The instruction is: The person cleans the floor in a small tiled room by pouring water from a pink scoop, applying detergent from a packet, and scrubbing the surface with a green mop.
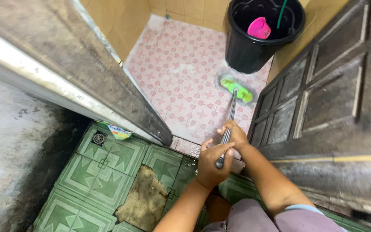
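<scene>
Pink patterned bathroom tiles (181, 73) lie under a green-headed floor brush (236, 89) whose long metal handle (227, 133) both the left hand (211, 163) and right hand (235, 135) clasp with fingers closed around it.

A doorway opens onto a small washroom floored in pink patterned tiles (181, 73) and walled in tan tiles (121, 21), a dark panelled wooden door (323, 94) standing open at the right. Outside, green patterned floor tiles (104, 172) show a broken, missing patch (144, 199) and a small drain (99, 138), beside a stained grey concrete wall (9, 146).
</scene>
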